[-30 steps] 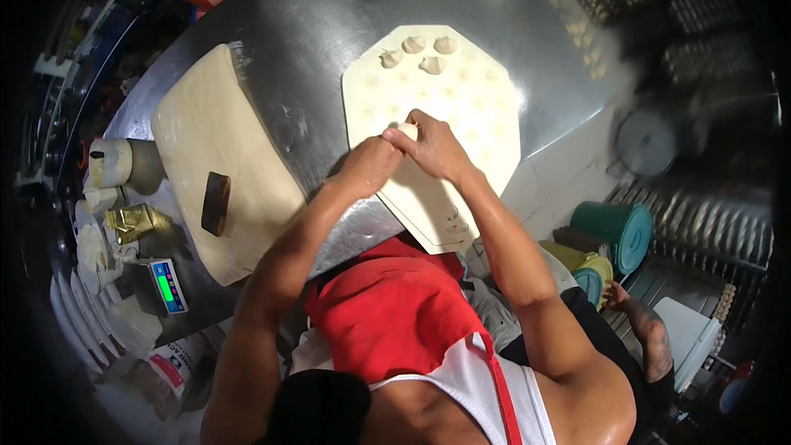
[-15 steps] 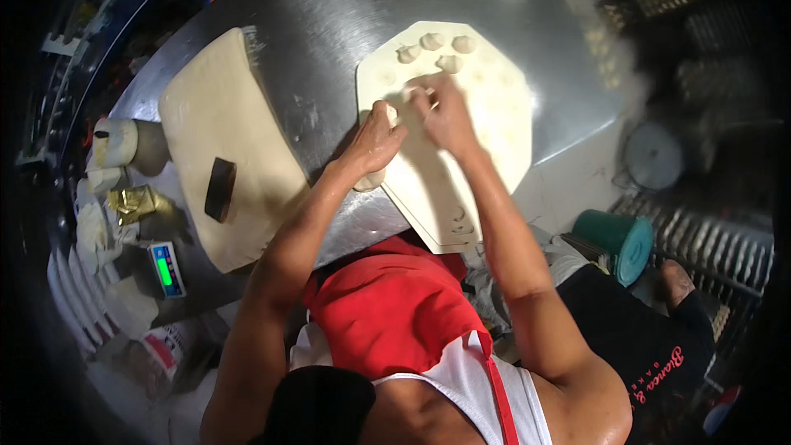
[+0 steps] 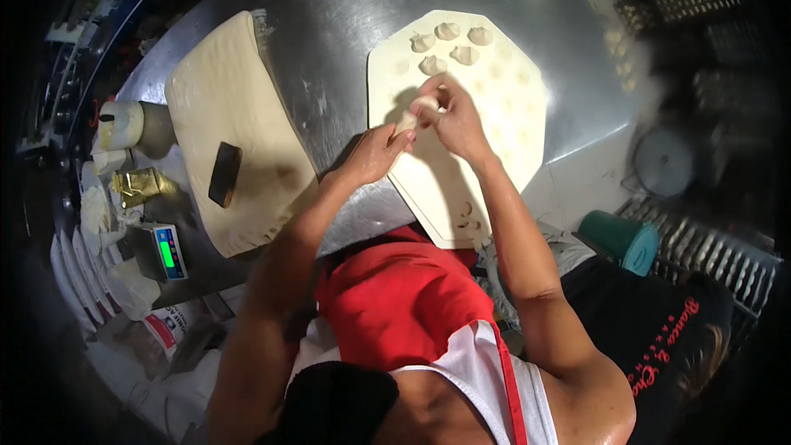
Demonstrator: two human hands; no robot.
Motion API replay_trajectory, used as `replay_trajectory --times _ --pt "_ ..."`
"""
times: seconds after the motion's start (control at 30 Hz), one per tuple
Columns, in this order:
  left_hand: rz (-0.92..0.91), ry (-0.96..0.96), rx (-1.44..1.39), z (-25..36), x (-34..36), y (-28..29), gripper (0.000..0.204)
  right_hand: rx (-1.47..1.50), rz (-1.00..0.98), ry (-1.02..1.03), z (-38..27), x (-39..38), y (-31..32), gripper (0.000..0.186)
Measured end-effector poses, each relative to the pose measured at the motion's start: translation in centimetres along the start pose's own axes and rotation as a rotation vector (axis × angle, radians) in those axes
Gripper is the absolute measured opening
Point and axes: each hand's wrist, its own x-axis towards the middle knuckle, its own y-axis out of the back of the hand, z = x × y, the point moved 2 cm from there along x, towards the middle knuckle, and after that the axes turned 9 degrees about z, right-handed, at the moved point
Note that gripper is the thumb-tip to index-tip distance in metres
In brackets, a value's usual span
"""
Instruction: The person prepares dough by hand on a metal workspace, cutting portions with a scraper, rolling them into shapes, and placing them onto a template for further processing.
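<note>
A strip of pale dough (image 3: pixel 404 123) is held in my left hand (image 3: pixel 375 155), whose fingers are wrapped round it above the left part of a white board (image 3: pixel 507 128). My right hand (image 3: pixel 458 124) meets it there, thumb and fingers pinching a rounded dough piece (image 3: pixel 426 105) at the strip's upper end. Whether that piece is still joined to the strip is hard to see. Just beyond my hands, several small pinched dough lumps (image 3: pixel 464 55) sit on the board's far part.
A large dough slab (image 3: pixel 222 91) lies left on the metal table (image 3: pixel 329 16), with a dark rectangular block (image 3: pixel 225 175) on it. Beyond its left edge are a lit scale (image 3: pixel 168 252), a gold wrapper (image 3: pixel 140 187) and a white tub (image 3: pixel 120 125). Another person in black (image 3: pixel 626 305) is at lower right.
One more dough lump now rests on the board, nearest my hands. My right hand has come back against my left and grips dough at the strip's end. The whole view has shifted slightly.
</note>
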Motion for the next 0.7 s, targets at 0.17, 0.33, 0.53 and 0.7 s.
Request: replay_trajectory --times 0.17,0.33,0.53,0.7 --pt "0.003 -0.273 0.136 1.8 -2.2 0.2 0.041 -0.628 -0.021 0.045 -2.1 -4.1 -2.1 0.053" --pt "0.084 -0.217 0.328 3.5 -2.7 0.9 0.031 -0.464 0.105 0.058 -4.8 -4.0 -4.2 0.039" --pt "0.189 -0.358 0.162 -9.1 2.5 0.6 0.036 -0.307 -0.266 0.234 -7.9 -6.5 -8.6 0.03" --pt "0.137 -0.03 0.046 -1.9 -0.6 2.2 0.05 -0.493 0.073 0.345 0.9 5.8 -3.5 0.031"
